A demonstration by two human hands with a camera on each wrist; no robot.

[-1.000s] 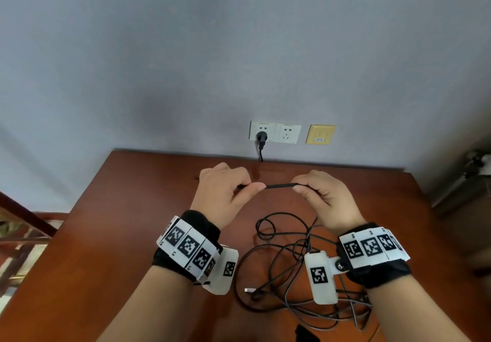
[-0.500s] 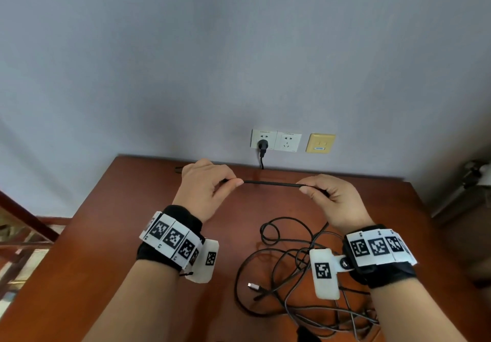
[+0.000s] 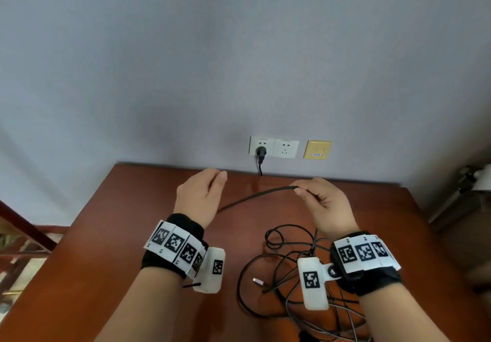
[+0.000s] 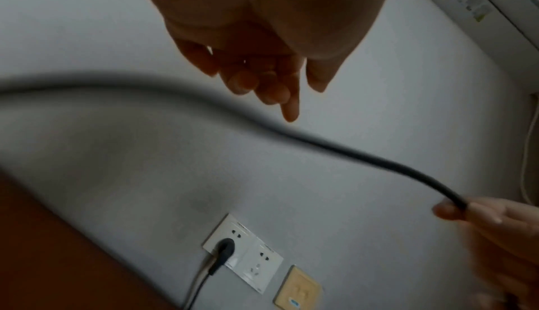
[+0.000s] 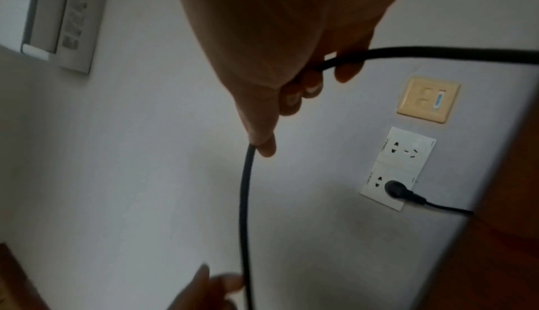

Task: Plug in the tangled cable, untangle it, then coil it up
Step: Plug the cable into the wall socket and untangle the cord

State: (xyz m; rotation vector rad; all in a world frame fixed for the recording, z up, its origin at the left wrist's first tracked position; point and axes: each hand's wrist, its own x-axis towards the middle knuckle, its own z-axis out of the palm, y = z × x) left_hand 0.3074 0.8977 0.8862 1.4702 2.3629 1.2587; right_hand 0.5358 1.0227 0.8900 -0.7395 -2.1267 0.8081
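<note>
A black cable runs from its plug [image 3: 261, 152], seated in the left white wall socket [image 3: 261, 145], down behind the table. My right hand [image 3: 299, 189] pinches a stretch of the cable [image 3: 255, 196] between thumb and forefinger above the brown table [image 3: 111, 235]. From there the cable sags left and passes under my left hand [image 3: 216, 175]. That hand hovers with fingers [image 4: 271, 84] straight, holding nothing, and the cable [image 4: 364, 153] hangs just below them. The rest of the cable lies in a tangle [image 3: 281, 270] under my right wrist, its small connector end [image 3: 257, 281] free on the table.
A second white socket [image 3: 285, 148] and a yellow wall plate [image 3: 318, 149] sit right of the plug. Wooden railing [image 3: 16, 216] stands left of the table, and a grey object [image 3: 473, 182] stands at the right. A white wall unit [image 4: 481, 10] hangs high.
My left hand has let go of the cable and opened. The taut stretch between my hands has gone slack and dropped at its left end. My right hand keeps its pinch.
</note>
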